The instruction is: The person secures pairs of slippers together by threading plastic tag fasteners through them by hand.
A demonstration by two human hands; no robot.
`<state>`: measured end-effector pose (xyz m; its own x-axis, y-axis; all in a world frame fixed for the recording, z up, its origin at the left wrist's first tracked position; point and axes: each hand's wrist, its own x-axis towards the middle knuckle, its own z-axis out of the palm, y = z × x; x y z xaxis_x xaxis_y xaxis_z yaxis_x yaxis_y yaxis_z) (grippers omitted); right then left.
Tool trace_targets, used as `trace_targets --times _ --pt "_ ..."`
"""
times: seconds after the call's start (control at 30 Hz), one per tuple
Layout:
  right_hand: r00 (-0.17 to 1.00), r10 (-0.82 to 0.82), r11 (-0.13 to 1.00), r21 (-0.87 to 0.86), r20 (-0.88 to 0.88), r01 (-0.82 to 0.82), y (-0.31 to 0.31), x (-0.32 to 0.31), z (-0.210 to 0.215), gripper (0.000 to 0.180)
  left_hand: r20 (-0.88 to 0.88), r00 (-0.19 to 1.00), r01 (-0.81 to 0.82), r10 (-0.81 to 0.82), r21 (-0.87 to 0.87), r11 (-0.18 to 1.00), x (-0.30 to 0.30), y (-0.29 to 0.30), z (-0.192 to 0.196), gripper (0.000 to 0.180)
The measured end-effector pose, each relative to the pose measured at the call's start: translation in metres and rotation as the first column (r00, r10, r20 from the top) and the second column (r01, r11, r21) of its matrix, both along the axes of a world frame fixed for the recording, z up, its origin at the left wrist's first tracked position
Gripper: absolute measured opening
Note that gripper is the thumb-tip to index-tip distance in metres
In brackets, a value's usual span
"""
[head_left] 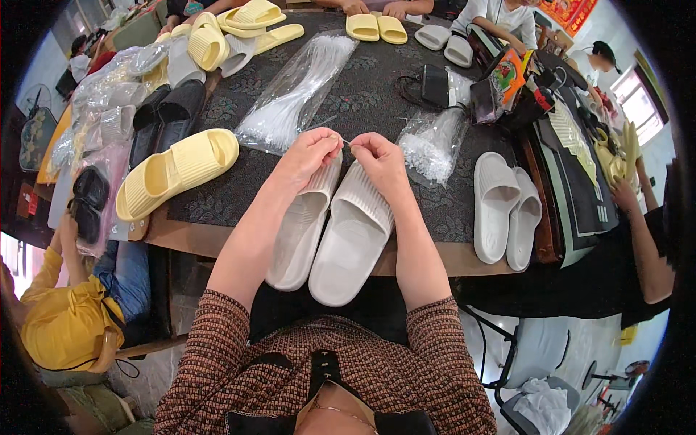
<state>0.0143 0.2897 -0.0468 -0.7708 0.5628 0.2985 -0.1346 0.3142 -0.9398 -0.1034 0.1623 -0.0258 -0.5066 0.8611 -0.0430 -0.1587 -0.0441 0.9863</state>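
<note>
Grey ribbed-strap slippers (pixel 348 252), thin strand (pixel 346 142) pinched in left hand (pixel 313 156) and right hand (pixel 380 161).

The dark tabletop (pixel 210 190) carries grey slippers (pixel 349 254) overlapping its near edge, a yellow slipper (pixel 170 172) at its near left corner, and a bag of white strands (pixel 303 88) and a yellow pair (pixel 392 30) toward its far edge.

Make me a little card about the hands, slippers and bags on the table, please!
Left grip: pinched, apparently on a thin pale strand
Right grip: pinched close beside it, apparently on the same strand
Below the hands: two grey slippers, side by side
To their right: another grey pair
To their left: one yellow slipper
Bags: clear, holding white strands
</note>
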Motion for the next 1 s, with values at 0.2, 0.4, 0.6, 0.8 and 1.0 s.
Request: trace_targets --times 0.2,0.4,0.6,0.8,1.0 --pt "1.000 -0.007 1.000 -0.018 -0.002 0.007 -0.001 0.000 0.002 0.010 0.016 1.000 -0.023 0.023 0.013 1.000 0.003 -0.002 0.001 0.011" --pt "1.000 0.007 1.000 0.000 0.017 -0.007 0.001 0.002 0.001 0.007 0.060 0.996 -0.074 0.071 0.044 0.996 0.005 -0.002 0.003 0.007" --pt "0.999 -0.001 0.999 0.037 0.033 0.000 -0.005 0.003 0.007 0.008 0.087 0.985 -0.157 0.152 0.057 0.986 0.006 -0.001 0.000 0.008" --pt "0.999 -0.030 0.995 0.094 0.031 0.027 -0.008 0.005 0.012 0.007 0.042 0.967 -0.253 0.251 0.074 0.965 0.015 0.001 0.003 0.007" --pt "0.999 -0.023 0.997 0.073 0.038 0.020 -0.010 0.004 0.012 0.007 -0.206 0.911 -0.346 0.357 0.086 0.934 0.017 0.002 -0.005 0.006"
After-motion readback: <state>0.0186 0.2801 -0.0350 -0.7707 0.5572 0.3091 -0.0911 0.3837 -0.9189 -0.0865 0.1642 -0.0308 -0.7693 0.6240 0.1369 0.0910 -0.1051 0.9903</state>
